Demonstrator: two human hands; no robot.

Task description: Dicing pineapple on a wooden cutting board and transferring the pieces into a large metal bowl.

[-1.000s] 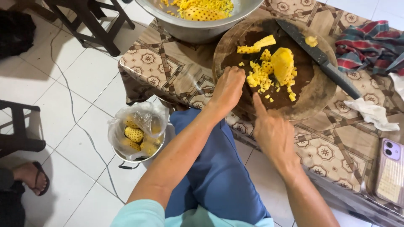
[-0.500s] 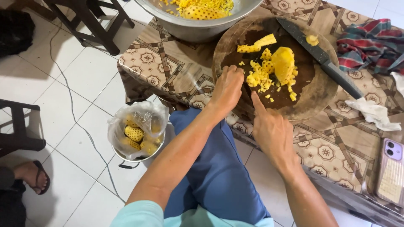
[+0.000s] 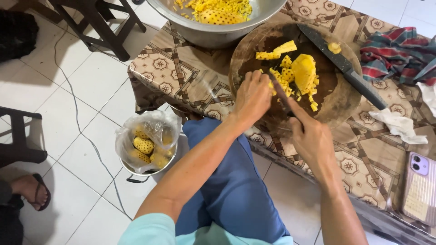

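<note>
A round dark wooden cutting board [image 3: 336,97] lies on the patterned table [image 3: 181,77]. On it are a large yellow pineapple chunk [image 3: 303,72] and several small cut pieces [image 3: 281,75]. My left hand [image 3: 252,97] rests palm down on the board's near edge, its fingertips touching the small pieces. Just to its right, my right hand [image 3: 309,136] holds nothing, and its stretched index finger points into the pieces. A long dark knife [image 3: 345,68] lies loose across the board's far right side.
A big metal bowl [image 3: 218,34] of pineapple stands behind the board. A bag-lined bucket [image 3: 145,145] with peels sits on the floor by my knee. A striped cloth [image 3: 399,50], white tissue [image 3: 397,124] and phone [image 3: 420,186] lie at right. Another person's sandalled foot [image 3: 29,193] is at left.
Both hands have shifted slightly to the right along the board's near edge, the right index finger reaching a little further into the pieces. Nothing was picked up.
</note>
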